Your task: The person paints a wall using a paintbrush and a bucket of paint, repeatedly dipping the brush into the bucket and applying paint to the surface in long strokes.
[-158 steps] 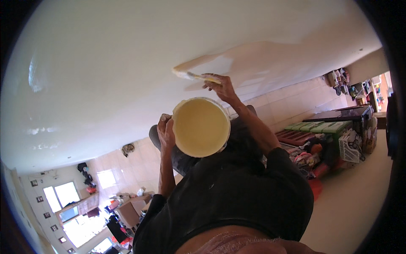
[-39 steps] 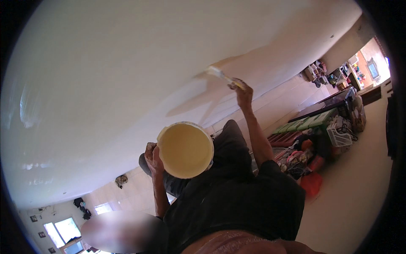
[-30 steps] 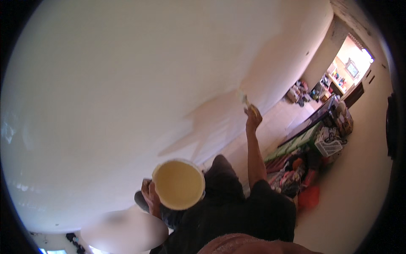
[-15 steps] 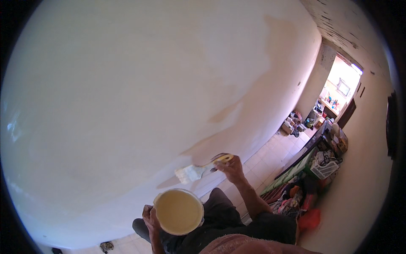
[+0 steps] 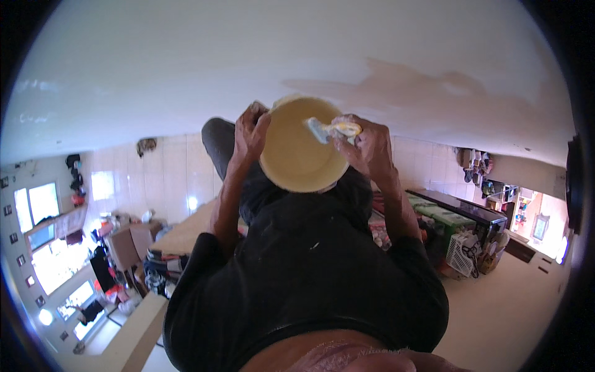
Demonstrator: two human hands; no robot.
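My left hand (image 5: pixel 251 131) is closed on the left rim of a round cream bucket (image 5: pixel 271 162), held in front of my body. Pale cream paint (image 5: pixel 304 158) appears inside it. A wide paintbrush (image 5: pixel 320 131) with a yellowish handle is gripped in my right hand (image 5: pixel 370 147). Its bristles hang over the bucket's opening; whether they touch the paint or the inner wall, I cannot tell. My right fingers wrap round the handle near the bucket's right rim.
A pale wall (image 5: pixel 235 56) rises just ahead, with my shadow on it. Light floor tiles (image 5: pixel 180 164) run along its foot. To the right stand a dark-topped cabinet (image 5: pixel 462 204) and a white plastic basket (image 5: pixel 460 254). Cardboard boxes (image 5: pixel 127 248) and clutter lie to the left.
My right hand has brought the paintbrush from beside the wall to above the bucket. The view has tilted down and turned, so the bucket appears higher up.
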